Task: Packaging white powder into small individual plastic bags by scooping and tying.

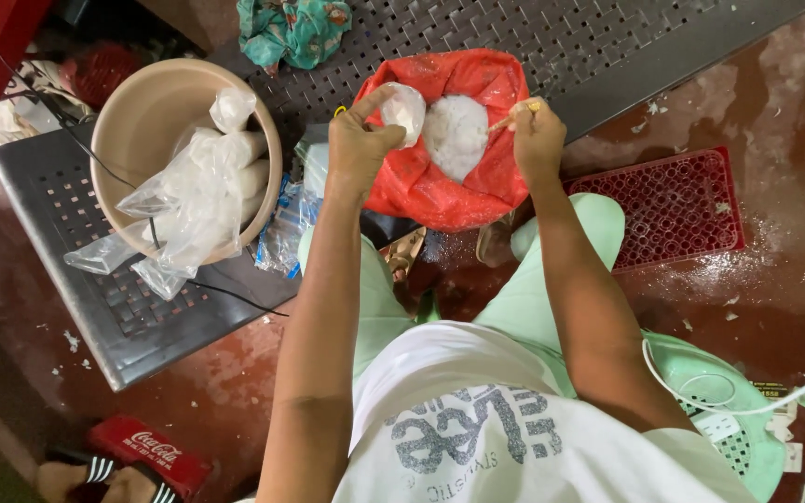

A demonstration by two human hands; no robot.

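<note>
White grainy stuff, heaped like shaved ice or coarse salt (pixel 456 137), lies in the middle of a red plastic bag (pixel 440 186) that is spread open at the edge of a grey perforated metal worktop (pixel 552 37), right in front of the seated person's knees. At the left side of the heap the left hand (pixel 358 144) pinches a small clear plastic pouch (pixel 403 110) between thumb and fingers, its mouth turned toward the heap; the pouch already looks partly filled with white. At the right side the right hand (pixel 538 140) is closed round a thin yellowish stick or spoon handle (pixel 512 115), whose tip points into the heap.

Just left of the red bag, a bundle of clear printed plastic packets (pixel 289 228) lies on the worktop. Farther left stands a round beige plastic basin (pixel 156 121) with crumpled clear plastic bags (pixel 193 191) spilling over its rim. A crumpled teal patterned cloth (pixel 293 30) sits at the top of the worktop. To the right, on the reddish-brown floor (pixel 775 121), lies a red plastic lattice crate (pixel 668 205), with white specks scattered around it. A pale green plastic stool (pixel 729 410) shows beneath the person.
</note>
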